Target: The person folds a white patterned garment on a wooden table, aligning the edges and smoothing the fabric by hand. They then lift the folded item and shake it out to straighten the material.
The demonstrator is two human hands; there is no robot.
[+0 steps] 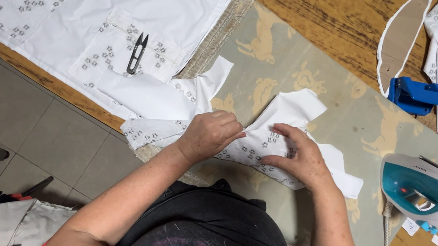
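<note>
With your left hand (210,134) pinching the fold of the white star-printed fabric piece (261,146) at frame centre, keep your right hand (299,158) flat, fingers spread, smoothing the crease evenly.

A single head-worn camera looks steeply down from above the person's chest, close over the wooden counter (326,12). The person's torso fills the lower middle of the frame, the forearms reach up toward its centre, and tiled floor (42,121) shows at lower left. No second view exists.
</note>
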